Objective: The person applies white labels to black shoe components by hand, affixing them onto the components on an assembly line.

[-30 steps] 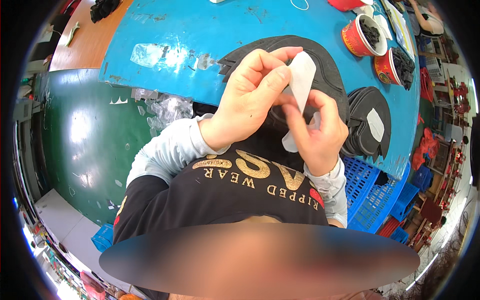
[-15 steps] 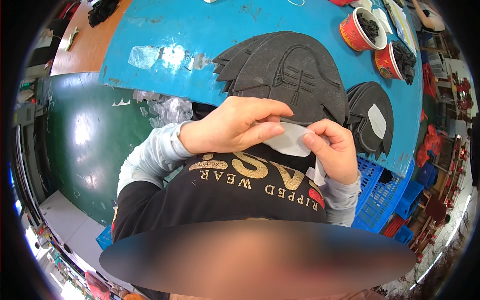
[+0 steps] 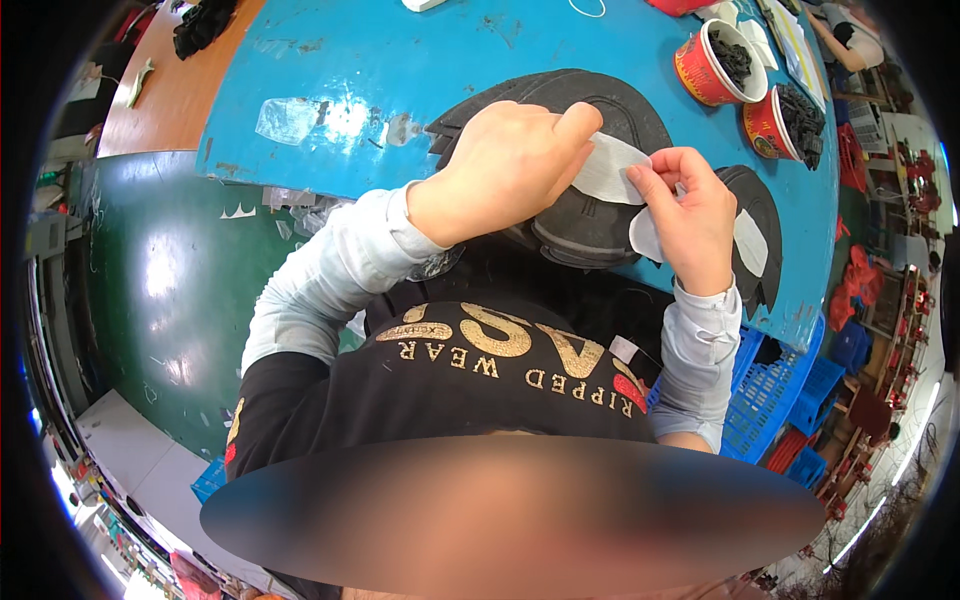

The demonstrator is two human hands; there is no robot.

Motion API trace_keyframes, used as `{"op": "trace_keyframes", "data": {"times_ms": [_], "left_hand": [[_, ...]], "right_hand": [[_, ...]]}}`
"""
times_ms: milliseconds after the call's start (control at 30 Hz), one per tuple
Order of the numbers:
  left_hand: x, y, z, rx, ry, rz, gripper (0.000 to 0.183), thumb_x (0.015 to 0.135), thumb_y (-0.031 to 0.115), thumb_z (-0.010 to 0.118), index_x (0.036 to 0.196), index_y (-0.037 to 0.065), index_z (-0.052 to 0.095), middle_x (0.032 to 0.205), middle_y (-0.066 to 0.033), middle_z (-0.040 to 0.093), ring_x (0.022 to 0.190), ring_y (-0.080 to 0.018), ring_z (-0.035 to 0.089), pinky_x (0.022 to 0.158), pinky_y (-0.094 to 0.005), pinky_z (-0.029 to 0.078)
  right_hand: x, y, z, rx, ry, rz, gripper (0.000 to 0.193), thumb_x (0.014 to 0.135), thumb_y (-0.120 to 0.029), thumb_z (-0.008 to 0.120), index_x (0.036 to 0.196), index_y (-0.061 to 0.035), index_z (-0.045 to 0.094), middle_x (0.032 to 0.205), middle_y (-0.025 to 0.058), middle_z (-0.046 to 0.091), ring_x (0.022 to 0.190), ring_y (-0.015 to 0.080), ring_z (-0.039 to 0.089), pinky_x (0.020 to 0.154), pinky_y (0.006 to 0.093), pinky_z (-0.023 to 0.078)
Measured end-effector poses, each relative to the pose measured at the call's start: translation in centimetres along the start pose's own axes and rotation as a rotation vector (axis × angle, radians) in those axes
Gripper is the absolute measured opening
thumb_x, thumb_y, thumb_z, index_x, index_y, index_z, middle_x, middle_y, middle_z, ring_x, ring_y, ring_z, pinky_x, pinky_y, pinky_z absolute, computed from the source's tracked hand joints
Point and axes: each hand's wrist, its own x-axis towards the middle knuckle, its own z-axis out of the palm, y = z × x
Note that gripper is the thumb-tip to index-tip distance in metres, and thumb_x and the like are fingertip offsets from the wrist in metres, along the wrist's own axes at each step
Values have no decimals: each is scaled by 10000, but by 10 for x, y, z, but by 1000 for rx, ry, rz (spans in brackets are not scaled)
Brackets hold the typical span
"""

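A thin white oval patch (image 3: 612, 170) is stretched between my two hands, above a stack of black molded pads (image 3: 625, 110) with grooved surfaces. My left hand (image 3: 515, 165) is closed, fingers curled, pinching the patch's left end. At its right end, the thumb and forefinger of my right hand (image 3: 695, 215) grip the edge. A second white piece (image 3: 646, 236) hangs below the right fingers, apparently held in the same hand. To the right lies a smaller stack of black pads (image 3: 755, 195) with a white patch (image 3: 750, 243) on top.
Two red-and-white tubs (image 3: 715, 75) (image 3: 775, 125) filled with black scraps stand at the blue table's (image 3: 420, 60) far right. Clear plastic (image 3: 290, 118) lies at left. Blue plastic crates (image 3: 745, 400) sit below the right edge. Another person's arm (image 3: 835, 45) shows at far right.
Both hands have moved away from my body, carrying the white patch up over the black pads. My left fingers have curled from extended to closed.
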Motion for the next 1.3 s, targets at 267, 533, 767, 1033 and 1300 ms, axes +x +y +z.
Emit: {"op": "trace_keyframes", "data": {"times_ms": [267,533,767,1033,1300], "left_hand": [[-2,-7,-7,218,296,65,358,698,62,646,1038,63,533,903,-107,587,832,-297,566,680,-386,440],[-14,4,-27,158,-454,221,920,746,673,456,1321,-36,334,1368,-175,365,1298,-320,303,1054,-476,225],[-18,13,-30,209,-463,222,822,705,730,445,1327,193,417,1389,-214,303,1284,-387,283,1037,-499,238],[5,33,-24,228,-393,228,858,709,723,454,1310,113,421,1389,-191,316,1286,-372,288,1032,-504,235],[-10,25,-19,130,-236,185,848,721,710,477,1331,125,406,1425,-225,239,1319,-399,214,1042,-538,159]], "right_hand": [[-6,-1,-3,-300,208,-280,204,706,-117,691,893,-77,619,886,83,633,654,189,609,528,301,462],[-43,13,4,-610,57,-465,398,681,-9,573,1064,-105,621,1110,41,608,506,172,588,491,263,471],[-50,23,-4,-474,129,-430,358,682,-13,584,1027,-100,627,1068,55,621,633,204,630,548,293,498],[-29,31,-2,-529,390,-220,265,761,-288,682,926,-88,626,904,44,594,667,250,618,542,331,493],[-51,13,-19,129,526,-121,123,771,-109,696,868,-80,626,708,51,611,614,131,600,564,252,464]]}}
